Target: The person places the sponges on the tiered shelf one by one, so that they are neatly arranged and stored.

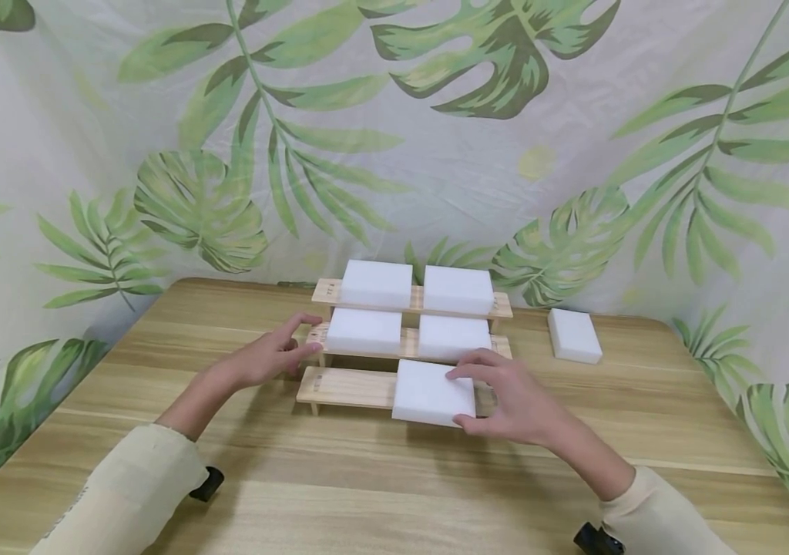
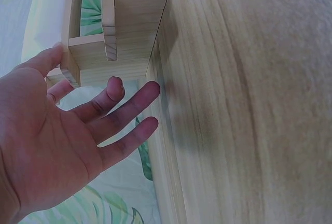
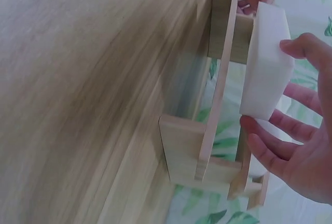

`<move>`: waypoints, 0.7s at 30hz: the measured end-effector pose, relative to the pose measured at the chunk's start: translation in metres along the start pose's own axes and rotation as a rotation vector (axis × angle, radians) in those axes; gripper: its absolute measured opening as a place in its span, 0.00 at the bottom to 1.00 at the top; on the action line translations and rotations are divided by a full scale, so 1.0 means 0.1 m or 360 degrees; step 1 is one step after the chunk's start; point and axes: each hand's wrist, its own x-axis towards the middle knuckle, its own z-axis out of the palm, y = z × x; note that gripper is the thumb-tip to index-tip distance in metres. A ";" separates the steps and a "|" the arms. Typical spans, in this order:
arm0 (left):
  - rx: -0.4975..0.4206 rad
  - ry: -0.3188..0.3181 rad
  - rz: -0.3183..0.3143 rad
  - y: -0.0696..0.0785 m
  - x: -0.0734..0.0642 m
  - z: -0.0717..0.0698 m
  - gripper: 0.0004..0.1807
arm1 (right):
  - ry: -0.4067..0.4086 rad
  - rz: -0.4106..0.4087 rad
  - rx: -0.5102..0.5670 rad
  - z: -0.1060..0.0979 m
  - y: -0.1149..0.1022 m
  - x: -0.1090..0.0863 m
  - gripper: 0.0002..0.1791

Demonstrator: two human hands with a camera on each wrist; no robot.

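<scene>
A three-step wooden stand (image 1: 353,387) stands on the table. My right hand (image 1: 515,397) grips a white foam block (image 1: 432,391) between thumb and fingers, over the right part of the lowest step. In the right wrist view a gap shows between this block (image 3: 267,60) and the step board (image 3: 220,94). My left hand (image 1: 273,356) pinches the left end of the middle step between thumb and index finger; its other fingers extend below in the left wrist view. Two white blocks (image 1: 363,331) lie on the middle step and two more (image 1: 458,289) on the top step.
Another white block (image 1: 573,336) lies apart on the wooden table (image 1: 339,493), right of the stand. A leaf-patterned cloth (image 1: 339,169) hangs behind the table and along its sides. Small black devices (image 1: 209,484) show at both sleeves.
</scene>
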 end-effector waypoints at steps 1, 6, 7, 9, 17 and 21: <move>0.0002 0.0001 0.0000 0.00 0.00 0.00 0.32 | 0.0001 0.0000 -0.0007 0.01 -0.02 0.01 0.23; -0.0014 -0.0002 0.0004 -0.01 0.01 0.00 0.32 | -0.0030 0.0051 -0.0028 0.03 -0.09 0.07 0.24; -0.0015 -0.0003 0.0004 -0.01 0.01 0.00 0.32 | -0.0037 0.0065 -0.0028 0.03 -0.10 0.07 0.24; -0.0012 -0.0004 0.0005 -0.01 0.01 0.00 0.32 | -0.0050 0.0088 -0.0018 0.05 -0.12 0.09 0.24; -0.0017 -0.0012 0.0012 -0.01 0.00 -0.01 0.32 | -0.0044 0.0081 -0.0014 0.15 -0.14 0.16 0.24; -0.0019 -0.0011 0.0011 -0.01 0.00 0.00 0.32 | -0.0038 0.0052 -0.0007 0.20 -0.16 0.20 0.24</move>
